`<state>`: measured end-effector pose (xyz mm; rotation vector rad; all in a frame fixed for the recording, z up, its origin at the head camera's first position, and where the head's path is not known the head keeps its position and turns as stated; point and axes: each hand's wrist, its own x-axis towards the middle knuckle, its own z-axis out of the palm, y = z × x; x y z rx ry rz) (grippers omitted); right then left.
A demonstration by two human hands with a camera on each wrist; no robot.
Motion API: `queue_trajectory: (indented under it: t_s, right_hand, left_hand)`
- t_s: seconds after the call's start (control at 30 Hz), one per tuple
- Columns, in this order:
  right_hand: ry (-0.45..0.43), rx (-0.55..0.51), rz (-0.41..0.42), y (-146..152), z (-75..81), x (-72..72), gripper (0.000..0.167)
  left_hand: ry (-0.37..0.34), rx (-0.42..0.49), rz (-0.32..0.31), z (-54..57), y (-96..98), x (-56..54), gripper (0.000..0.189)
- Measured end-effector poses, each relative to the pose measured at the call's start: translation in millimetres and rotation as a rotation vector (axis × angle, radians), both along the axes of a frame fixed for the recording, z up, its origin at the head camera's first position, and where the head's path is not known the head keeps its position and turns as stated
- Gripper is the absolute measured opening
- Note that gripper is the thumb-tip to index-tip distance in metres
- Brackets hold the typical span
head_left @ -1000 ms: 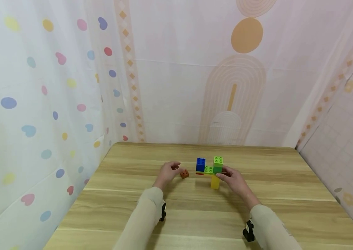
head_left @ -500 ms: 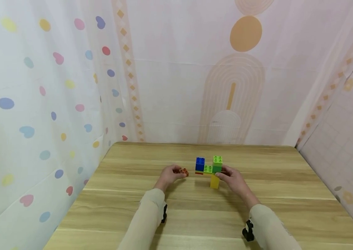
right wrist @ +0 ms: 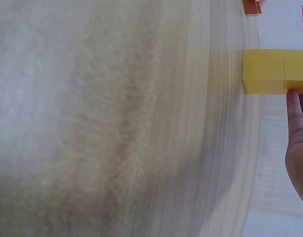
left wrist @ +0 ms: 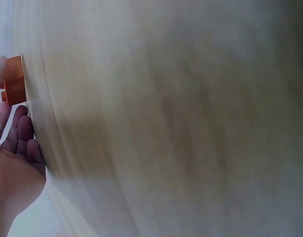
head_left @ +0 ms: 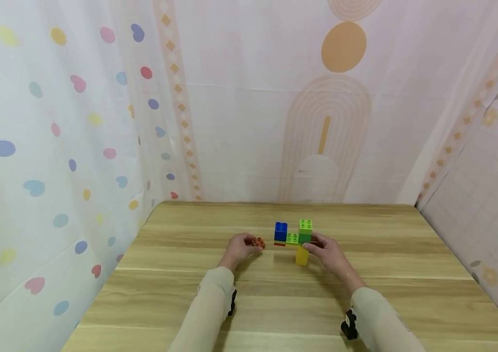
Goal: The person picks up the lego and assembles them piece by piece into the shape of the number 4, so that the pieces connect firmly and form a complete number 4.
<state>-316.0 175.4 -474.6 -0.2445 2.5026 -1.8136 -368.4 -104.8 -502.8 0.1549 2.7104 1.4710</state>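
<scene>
My left hand (head_left: 237, 248) pinches a small orange-brown toy brick (head_left: 258, 242) between thumb and fingers. In the left wrist view this brick (left wrist: 14, 89) sits right at the tabletop, studs turned away from it. To its right stands a toy-brick build: a yellow column (head_left: 302, 255), a light green piece (head_left: 292, 238) reaching left, a blue brick (head_left: 281, 231) on that arm's end with a red piece (head_left: 279, 244) below, and green bricks (head_left: 305, 229) over the column. My right hand (head_left: 329, 252) holds the build from the right, a finger against the upper yellow brick (right wrist: 295, 74).
Both hands work over a wood-grain table (head_left: 275, 303). A patterned curtain (head_left: 240, 122) hangs behind its far edge, and a dotted curtain (head_left: 68, 171) lines the left side. Black wrist-worn devices (head_left: 350, 324) show at the cuffs.
My left hand has come down to the orange-brown brick and taken it between thumb and fingers. The right hand stays at the build; the head view has shifted slightly.
</scene>
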Motion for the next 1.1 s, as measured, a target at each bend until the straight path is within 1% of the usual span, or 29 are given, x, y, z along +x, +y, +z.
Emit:
queue_trajectory:
  t_s: [0.13,0.2,0.27,0.37,0.5,0.63,0.77,0.9,1.0,1.1]
  right_hand:
    - [0.0,0.003,0.003,-1,-0.4,-0.3,0.048]
    - [0.0,0.001,0.0,-1,-0.4,-0.3,0.048]
    - [-0.004,-0.003,-0.001,-1,-0.2,-0.1,0.048]
    - [-0.004,-0.001,-0.006,-1,-0.7,-0.2,0.048]
    - [-0.025,0.014,-0.019,-2,-2.4,0.2,0.048]
    - [-0.039,0.009,-0.025,-2,-3.3,0.1,0.05]
    - [-0.023,0.011,-0.028,-2,-2.4,-0.7,0.05]
    - [-0.022,0.013,-0.025,-1,-2.4,-0.6,0.05]
    - [-0.025,0.0,-0.02,-1,-2.8,0.1,0.05]
    - [-0.025,-0.012,-0.017,-2,-3.0,0.6,0.051]
  left_hand:
    - [0.009,-0.04,0.008,-1.4,0.3,-0.6,0.04]
    - [0.018,-0.053,0.013,-0.4,0.4,-0.1,0.038]
    - [0.014,-0.05,0.019,1.1,0.4,0.9,0.036]
    - [0.026,-0.051,0.007,2.9,-1.3,1.5,0.034]
    - [0.012,-0.049,-0.004,3.4,-5.5,0.0,0.032]
    - [0.005,-0.008,-0.016,6.4,-10.9,-4.1,0.028]
    - [0.02,0.065,-0.035,16.6,-15.0,-5.9,0.023]
    - [0.066,0.095,-0.059,30.1,-17.8,-6.3,0.021]
    - [0.103,0.07,-0.058,40.7,-18.8,-8.6,0.023]
    - [0.107,0.049,-0.05,49.0,-19.8,-12.3,0.026]
